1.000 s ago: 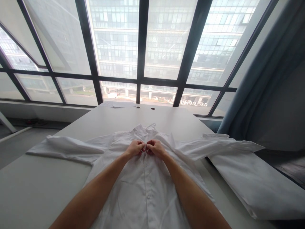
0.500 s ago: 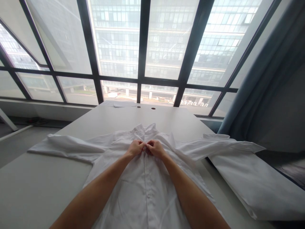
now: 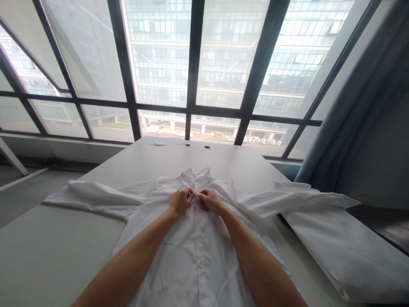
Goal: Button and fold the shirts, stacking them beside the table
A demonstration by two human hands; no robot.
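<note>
A white button-up shirt (image 3: 179,256) lies front side up, its sleeves spread to both sides and its collar pointing away from me. Just below the collar, my left hand (image 3: 181,201) pinches the front placket from the left. My right hand (image 3: 211,200) pinches the same strip from the right, its fingertips close to those of the left. Whatever button sits between the fingertips is hidden. Lower on the placket a small button shows.
The shirt rests on a white table (image 3: 236,160) with two round holes near its far edge. White sheets (image 3: 164,141) lie at the back left. Folded white fabric (image 3: 348,251) is at the right, below a blue-grey curtain (image 3: 345,94). Black-framed windows stand behind.
My fingertips have drawn slightly apart, and the left hand has turned a little. Both hands stay at the placket below the collar. The whole view has shifted slightly.
</note>
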